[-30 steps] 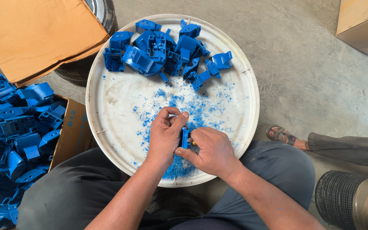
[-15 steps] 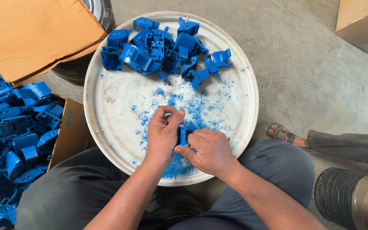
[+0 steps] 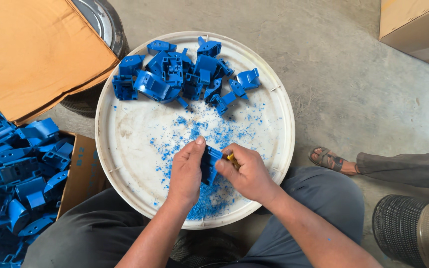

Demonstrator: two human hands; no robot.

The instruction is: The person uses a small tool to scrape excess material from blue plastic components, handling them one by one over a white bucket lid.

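- Hands meet over the near half of a round white tray (image 3: 125, 149), at about 6 o'clock of its face.
- Left hand (image 3: 187, 173) is clenched on a small blue plastic part (image 3: 208, 165), thumb and fingers closed along the part's left side.
- Right hand (image 3: 247, 173) touches the same part from its 3 o'clock side, fingers curled around a small yellow-handled tool (image 3: 232, 159). Only a short piece of the tool shows; its tip is hidden.
- Blue plastic part sits between both hands, upright, held just above the tray surface.
- Blue shavings (image 3: 209, 134) lie scattered on the tray, thickest directly under the hands and spreading toward 12 o'clock.
- Pile of blue parts (image 3: 175, 74) rests on the tray at 11 to 1 o'clock of the hands, well apart from them.
- Cardboard box of blue parts (image 3: 16, 173) stands off the tray at 9 o'clock of the hands.
- Brown cardboard sheet (image 3: 31, 49) lies at 10 o'clock, partly covering a dark round container (image 3: 103, 25).
- Sandalled foot (image 3: 328, 159) of another person rests on the concrete floor (image 3: 353, 89) at 3 o'clock.
- Ribbed black cylinder (image 3: 408, 228) stands at 4 o'clock, near the frame corner.
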